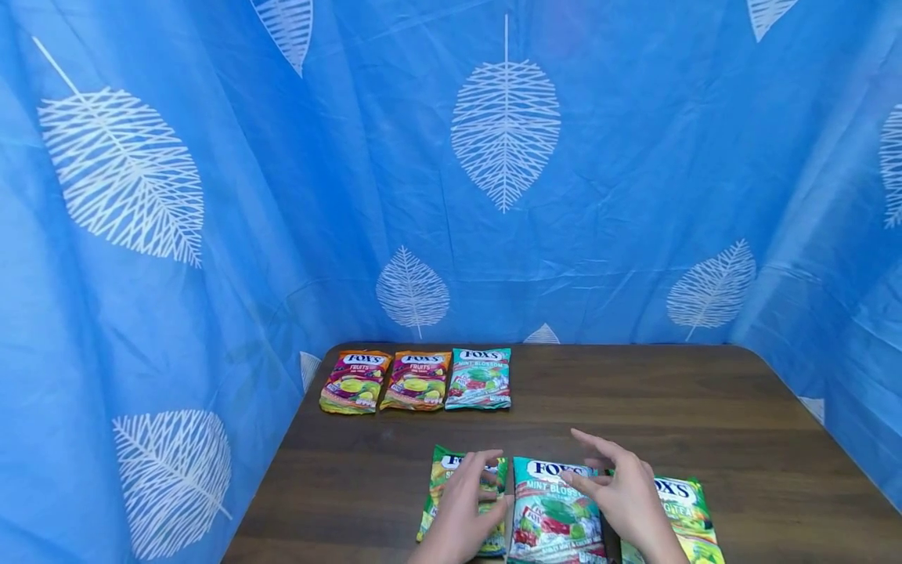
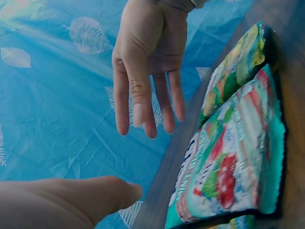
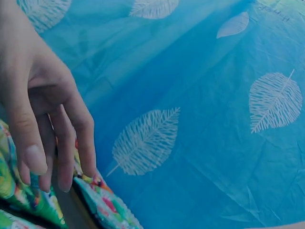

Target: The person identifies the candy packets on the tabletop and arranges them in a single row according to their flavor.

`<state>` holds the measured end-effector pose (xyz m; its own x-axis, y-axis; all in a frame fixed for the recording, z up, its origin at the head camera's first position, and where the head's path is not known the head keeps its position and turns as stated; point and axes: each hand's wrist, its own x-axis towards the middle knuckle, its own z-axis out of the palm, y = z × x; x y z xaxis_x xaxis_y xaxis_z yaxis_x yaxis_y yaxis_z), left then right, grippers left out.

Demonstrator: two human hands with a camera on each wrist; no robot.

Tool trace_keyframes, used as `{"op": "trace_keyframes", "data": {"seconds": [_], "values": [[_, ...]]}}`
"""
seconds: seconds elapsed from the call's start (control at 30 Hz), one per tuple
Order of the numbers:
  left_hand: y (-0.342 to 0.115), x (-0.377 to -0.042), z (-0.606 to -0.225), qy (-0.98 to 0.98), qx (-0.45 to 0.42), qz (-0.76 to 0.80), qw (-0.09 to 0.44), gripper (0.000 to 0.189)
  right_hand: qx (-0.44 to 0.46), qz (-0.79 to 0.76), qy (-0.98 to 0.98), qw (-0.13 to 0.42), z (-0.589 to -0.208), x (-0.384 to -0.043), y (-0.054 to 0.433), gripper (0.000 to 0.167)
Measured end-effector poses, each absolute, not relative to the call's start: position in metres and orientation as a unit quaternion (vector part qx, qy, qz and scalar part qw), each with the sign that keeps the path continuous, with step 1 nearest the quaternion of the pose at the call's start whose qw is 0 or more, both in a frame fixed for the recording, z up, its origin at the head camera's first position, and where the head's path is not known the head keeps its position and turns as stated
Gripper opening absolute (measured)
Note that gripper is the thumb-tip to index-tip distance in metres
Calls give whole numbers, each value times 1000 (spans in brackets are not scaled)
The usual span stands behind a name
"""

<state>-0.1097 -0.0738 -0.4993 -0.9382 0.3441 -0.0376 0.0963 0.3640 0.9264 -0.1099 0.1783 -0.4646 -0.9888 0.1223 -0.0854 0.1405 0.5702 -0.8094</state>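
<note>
A teal Fox's Mint Blossom candy bag [image 1: 557, 521] lies on the table between my two hands. My left hand [image 1: 465, 505] hovers over a green-yellow candy bag [image 1: 431, 501] to its left, partly covering it, with fingers loosely bent and nothing held. Over the right edge of the teal bag is my right hand [image 1: 623, 493], thumb and fingers spread apart, gripping nothing. Beneath that hand's wrist another green-yellow candy bag [image 1: 687, 513] is partly hidden. In the left wrist view my right hand's fingers hang relaxed above the bags, and my left thumb [image 2: 105, 195] shows.
Along the far left of the brown wooden table [image 1: 634, 407] lie two orange-purple Fox's Fruits bags [image 1: 355, 384] and a second teal Mint Blossom bag [image 1: 479, 381]. A blue curtain [image 1: 606, 196] with white leaf prints surrounds the table at the back and sides.
</note>
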Motion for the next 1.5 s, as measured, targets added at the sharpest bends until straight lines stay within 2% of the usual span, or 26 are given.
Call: {"op": "trace_keyframes", "data": {"seconds": [0.2,0.3,0.67,0.97,1.2,1.5], "values": [[-73,-107,-505,801,121,566,151,57,92,-434,896,15,-480,-99,185,66],[-72,-103,-506,799,122,569,153,55,99,-427,899,22,-487,-95,188,65],[-58,-98,-516,803,160,560,129,50,93,-388,916,32,-497,-88,190,64],[-47,-99,-519,854,160,485,98,49,84,-378,921,39,-503,-89,192,68],[-36,-93,-521,910,164,379,30,58,79,-379,921,52,-507,-90,190,70],[-26,-94,-522,925,133,353,52,64,88,-361,925,78,-507,-92,190,78]]}}
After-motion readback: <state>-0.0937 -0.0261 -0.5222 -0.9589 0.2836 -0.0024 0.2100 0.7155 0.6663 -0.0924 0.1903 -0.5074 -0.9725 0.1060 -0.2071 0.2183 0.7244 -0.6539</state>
